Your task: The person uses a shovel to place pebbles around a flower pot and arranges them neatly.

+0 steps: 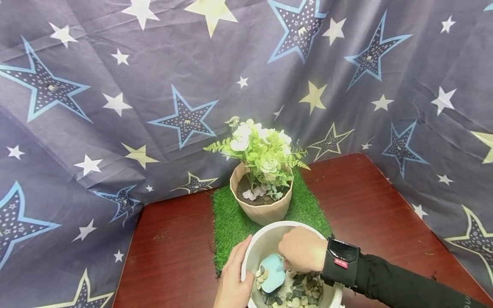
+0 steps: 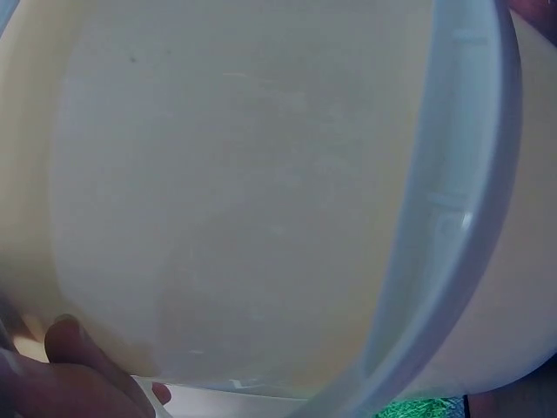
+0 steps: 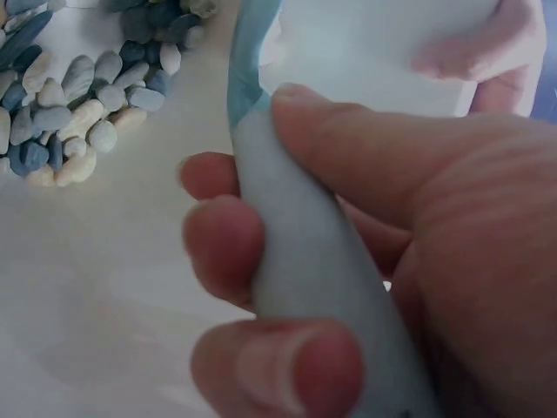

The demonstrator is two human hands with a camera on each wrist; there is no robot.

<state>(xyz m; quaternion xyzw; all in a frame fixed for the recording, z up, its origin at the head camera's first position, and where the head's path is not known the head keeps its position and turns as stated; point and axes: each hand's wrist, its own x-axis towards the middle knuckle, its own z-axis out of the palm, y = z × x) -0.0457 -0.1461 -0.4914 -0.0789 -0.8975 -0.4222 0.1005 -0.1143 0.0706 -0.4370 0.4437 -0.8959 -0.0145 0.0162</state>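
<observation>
A white bucket [image 1: 265, 241] with pebbles [image 1: 296, 295] in its bottom stands at the front in the head view. My left hand [image 1: 234, 276] holds its left side, thumb over the rim and fingers along the outer wall; in the left wrist view the wall [image 2: 235, 174] fills most of the picture. My right hand [image 1: 302, 249] reaches inside and grips a light blue hand shovel. Its blade [image 1: 272, 273] lies low among the stones, with a few pale pebbles [image 1: 262, 276] at its left edge. Fingers and thumb wrap the shovel's pale handle [image 3: 305, 235] in the right wrist view.
Behind the bucket, a beige pot [image 1: 263, 209] of white flowers and greenery [image 1: 265, 149] stands on a green artificial grass mat [image 1: 227, 226]. The mat lies on a reddish-brown table [image 1: 169, 252]. A star-patterned grey cloth [image 1: 231, 55] hangs along the back and sides.
</observation>
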